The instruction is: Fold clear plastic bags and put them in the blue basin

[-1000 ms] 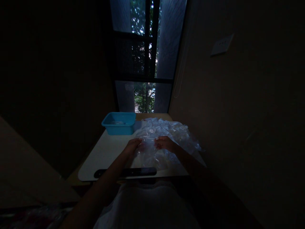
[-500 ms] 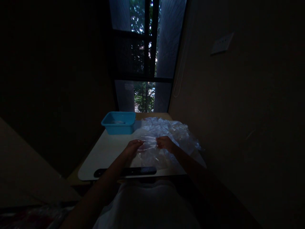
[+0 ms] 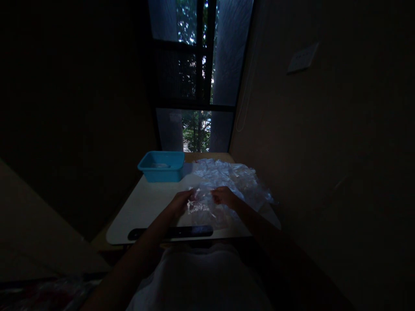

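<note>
Between my hands, just over the white tabletop [image 3: 142, 211], is a clear plastic bag [image 3: 202, 206], crumpled and catching the light. My left hand [image 3: 182, 201] is closed on its left side, partly covered by the shiny film. On the right, my right hand [image 3: 224, 196] pinches the bag with bent fingers. Behind and to the right of it spreads a heap of crinkled clear plastic bags [image 3: 217, 170]. Where the held bag ends and the heap begins is hard to make out in the dim light.
A blue plastic basin [image 3: 164, 174] stands at the back left of the table, with something pale inside. A dark strip [image 3: 189, 232] runs along the table's front edge. The window [image 3: 196, 129] is behind the table, a wall switch plate [image 3: 303, 58] at the right.
The plastic between my hands was stretched in taut folds; now it is looser and bunched, with bright glints near my left hand. Both hands have barely moved.
</note>
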Motion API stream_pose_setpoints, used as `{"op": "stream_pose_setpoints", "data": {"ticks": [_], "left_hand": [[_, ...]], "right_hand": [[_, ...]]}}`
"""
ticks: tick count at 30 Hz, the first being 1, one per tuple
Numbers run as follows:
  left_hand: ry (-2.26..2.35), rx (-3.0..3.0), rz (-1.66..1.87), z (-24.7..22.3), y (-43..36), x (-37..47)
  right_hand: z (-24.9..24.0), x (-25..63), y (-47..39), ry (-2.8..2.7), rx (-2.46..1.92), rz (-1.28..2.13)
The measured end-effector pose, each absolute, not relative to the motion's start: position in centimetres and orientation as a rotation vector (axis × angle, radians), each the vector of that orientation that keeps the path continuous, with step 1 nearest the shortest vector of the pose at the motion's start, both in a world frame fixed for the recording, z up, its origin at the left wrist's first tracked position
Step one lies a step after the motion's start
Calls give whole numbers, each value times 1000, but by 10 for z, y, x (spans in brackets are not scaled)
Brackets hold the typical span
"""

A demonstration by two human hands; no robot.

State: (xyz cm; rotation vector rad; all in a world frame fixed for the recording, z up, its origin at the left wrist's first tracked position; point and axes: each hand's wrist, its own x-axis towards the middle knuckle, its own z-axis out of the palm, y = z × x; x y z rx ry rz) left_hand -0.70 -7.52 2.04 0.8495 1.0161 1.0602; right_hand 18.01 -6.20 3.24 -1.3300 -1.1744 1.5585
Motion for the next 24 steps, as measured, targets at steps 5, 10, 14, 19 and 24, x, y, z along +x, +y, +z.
{"op": "stream_pose_setpoints", "data": {"ticks": [5, 10, 14, 19, 24], "left_hand": [[1037, 941, 1080, 15, -74, -8], [1009, 943, 1150, 9, -72, -8], [1022, 920, 1132, 11, -71, -10], [1010, 970, 1045, 14, -72, -12], [976, 965, 1058, 16, -75, -10]], "right_hand": [[34, 183, -66, -1226, -1290, 1555], [32, 187, -69, -1285, -1147, 1644], [26, 188, -65, -1292, -1130, 1638], [20, 183, -60, -1182, -1124, 1615], [17, 180, -61, -1184, -1125, 1604]]}}
